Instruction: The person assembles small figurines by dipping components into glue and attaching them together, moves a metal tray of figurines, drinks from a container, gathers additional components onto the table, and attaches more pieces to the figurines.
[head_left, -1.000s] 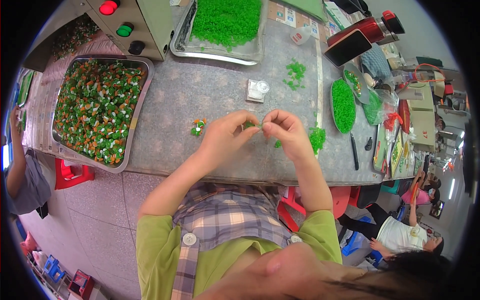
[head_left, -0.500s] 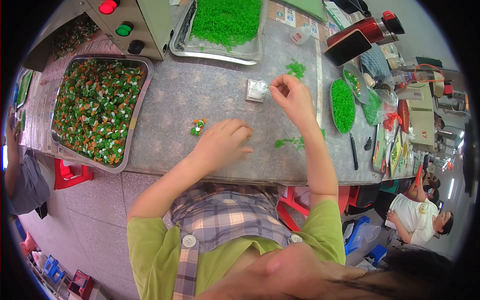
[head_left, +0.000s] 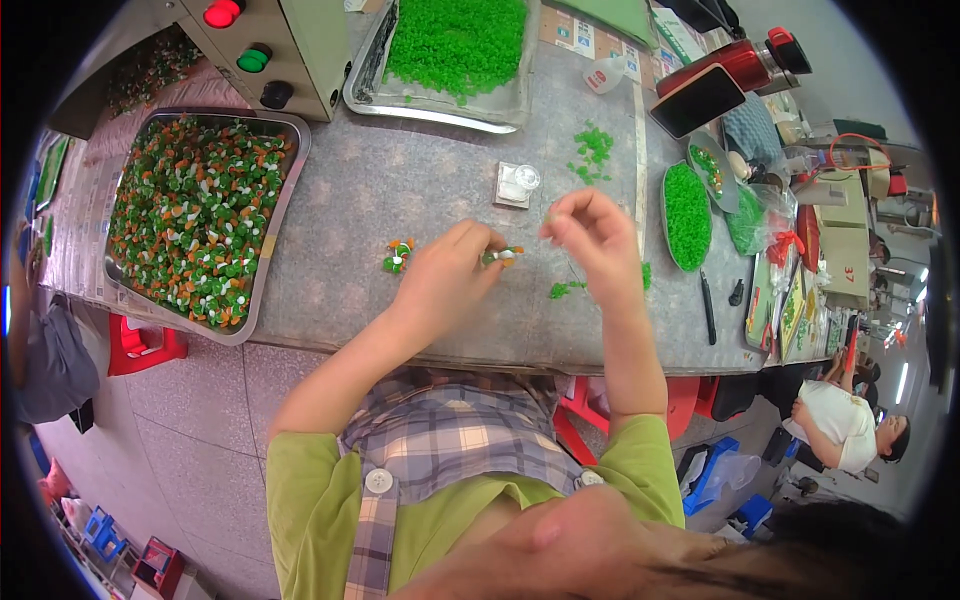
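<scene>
After the right hand [head_left: 598, 242] returned, narrow grip's content unclear, the left hand [head_left: 445, 268] seemingly held steady a green-white-orange plastic piece [head_left: 506, 254].

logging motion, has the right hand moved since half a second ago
Yes: the right hand has moved nearer the person, away from the clear round dish.

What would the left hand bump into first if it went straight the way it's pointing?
Probably the right hand, just across a gap from the left hand and its little colourful piece. Heights are hard to judge here, so it might miss.
</scene>
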